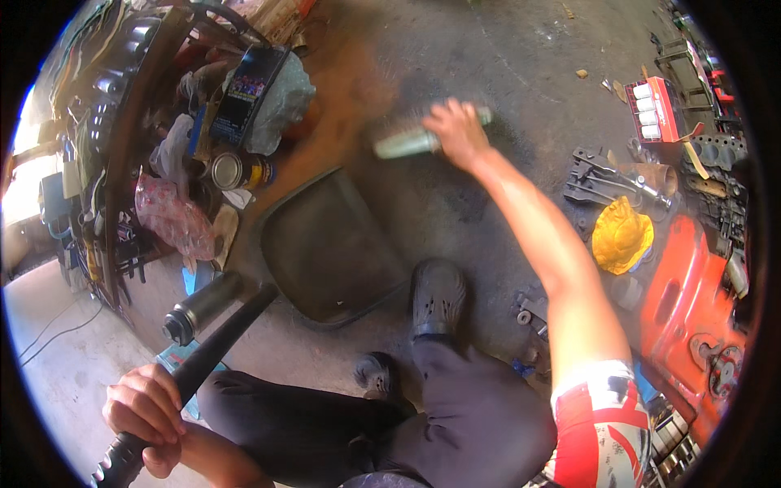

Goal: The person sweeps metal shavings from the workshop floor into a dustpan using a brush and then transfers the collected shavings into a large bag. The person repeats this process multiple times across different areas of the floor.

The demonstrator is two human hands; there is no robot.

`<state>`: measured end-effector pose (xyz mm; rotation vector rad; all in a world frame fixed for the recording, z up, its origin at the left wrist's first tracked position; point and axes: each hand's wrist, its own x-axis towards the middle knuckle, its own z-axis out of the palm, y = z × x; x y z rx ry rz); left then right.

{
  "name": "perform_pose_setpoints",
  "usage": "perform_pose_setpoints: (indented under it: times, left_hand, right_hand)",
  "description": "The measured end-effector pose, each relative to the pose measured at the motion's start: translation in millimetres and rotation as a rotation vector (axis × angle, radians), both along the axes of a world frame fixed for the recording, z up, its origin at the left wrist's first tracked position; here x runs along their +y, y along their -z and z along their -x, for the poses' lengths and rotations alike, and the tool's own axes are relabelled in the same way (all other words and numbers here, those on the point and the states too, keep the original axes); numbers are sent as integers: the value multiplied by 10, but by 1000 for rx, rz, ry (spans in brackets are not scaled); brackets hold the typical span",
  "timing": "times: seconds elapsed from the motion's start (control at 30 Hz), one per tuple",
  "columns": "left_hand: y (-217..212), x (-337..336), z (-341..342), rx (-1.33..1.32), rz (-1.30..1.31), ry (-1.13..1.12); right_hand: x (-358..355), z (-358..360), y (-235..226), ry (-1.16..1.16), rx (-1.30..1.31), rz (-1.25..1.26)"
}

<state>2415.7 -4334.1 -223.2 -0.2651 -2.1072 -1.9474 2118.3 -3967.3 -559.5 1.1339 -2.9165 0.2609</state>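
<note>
Left hand (pixel 145 411) grips the black rod (pixel 221 342), lower left; right hand (pixel 457 134) seems wrapped round the blurred pale bar (pixel 403 145), upper centre: apparently a handling step, next move calling for steady holds

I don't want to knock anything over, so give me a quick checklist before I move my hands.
1. Left hand closed around the dark rod: ok.
2. Right hand firm on the pale, long object: cannot tell, blurred.
3. Rod well clear of the black flask: not ok, they're close together.
4. Rod's far end off the black tray: cannot tell.
5. Yellow cloth away from both hands: ok.
</note>
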Motion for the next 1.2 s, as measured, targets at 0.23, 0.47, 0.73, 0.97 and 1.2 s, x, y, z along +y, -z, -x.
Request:
perform_pose_setpoints:
  times: [0.23,0.47,0.73,0.97,1.2]
  left_hand:
    - [124,169,253,12,-18,3]
    - [257,402,539,35,11,119]
    - [505,607,806,68,-105,75]
    - [594,665,753,83,-109,-81]
    - [556,682,728,97,-122,-62]
  right_hand:
    - [751,-314,-402,286,-67,-1]
    - [1101,-180,-349,990,-65,-155]
    - [867,-1026,-272,727,-303,223]
    - [1330,102,-325,944,-11,14]
    - [475,333,-95,423,-217,-82]
